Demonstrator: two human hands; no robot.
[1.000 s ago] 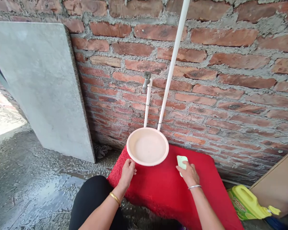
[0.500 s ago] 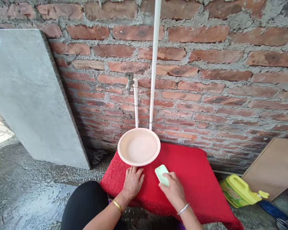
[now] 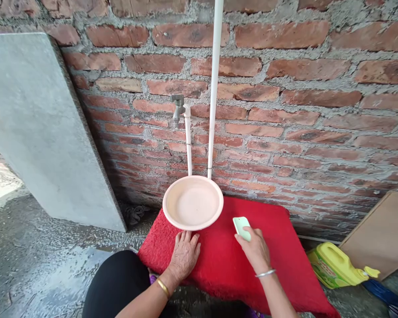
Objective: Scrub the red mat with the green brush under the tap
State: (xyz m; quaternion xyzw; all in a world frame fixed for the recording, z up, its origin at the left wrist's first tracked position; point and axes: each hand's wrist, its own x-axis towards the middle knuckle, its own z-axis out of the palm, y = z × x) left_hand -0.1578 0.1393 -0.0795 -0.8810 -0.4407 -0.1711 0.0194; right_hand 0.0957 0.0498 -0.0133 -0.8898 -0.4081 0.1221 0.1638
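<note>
A red fleecy cloth (image 3: 219, 265) lies over a low surface in front of me, its edges hanging down. My left hand (image 3: 185, 255) rests flat on it, fingers stretched out just below the basin's rim. In my right hand (image 3: 256, 248) is a pale green scrub brush (image 3: 241, 226) with a small hole at its far end. It sits against the cloth, right of the basin; its underside is hidden. At the cloth's back edge stands a round pale pink basin (image 3: 193, 203), with a tap (image 3: 177, 108) above and behind it.
A white pipe (image 3: 214, 88) runs up the brick wall (image 3: 301, 92). On the left leans a grey slab (image 3: 53, 123) above wet ground (image 3: 63, 265). A yellow jug (image 3: 340, 265) and a brown board (image 3: 383, 234) stand at the right.
My right hand has moved the scrub brush to the right across the cloth, away from the basin. My left hand has stayed in place.
</note>
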